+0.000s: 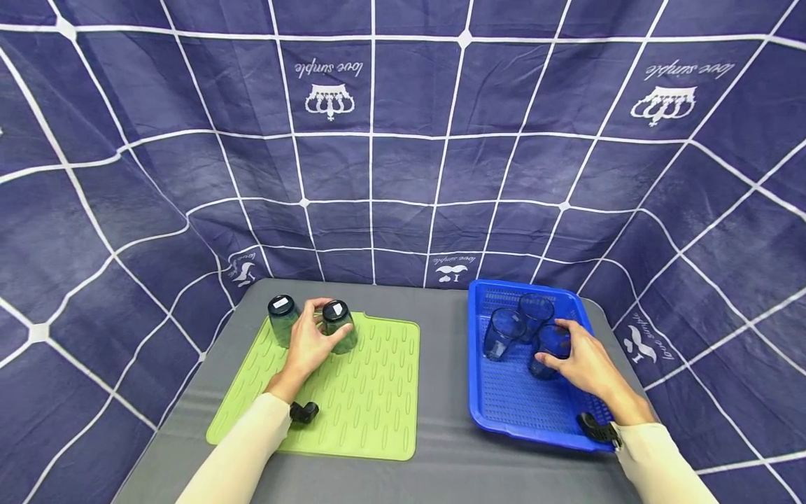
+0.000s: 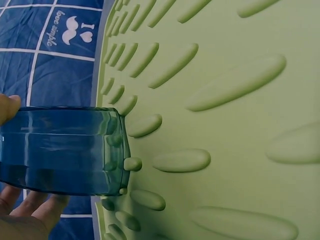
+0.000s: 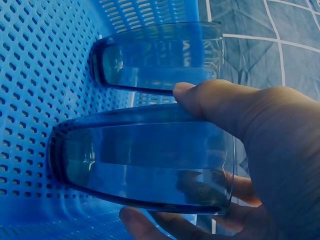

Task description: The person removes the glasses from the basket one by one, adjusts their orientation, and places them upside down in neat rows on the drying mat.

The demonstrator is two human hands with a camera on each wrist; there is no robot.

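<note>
Left hand (image 1: 308, 343) has a snug grip round an upturned tumbler (image 2: 65, 150) on the green drying mat (image 1: 378, 399). Right hand (image 1: 588, 362)'s holding an upright tumbler (image 3: 140, 155) in the blue plastic basket (image 1: 516, 409).

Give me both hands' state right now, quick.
Left hand: closed around an inverted glass at the mat.
Right hand: closed around an upright glass in the basket.

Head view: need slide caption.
Left hand grips an inverted glass at the green mat; right hand grips an upright glass in the blue basket.
</note>
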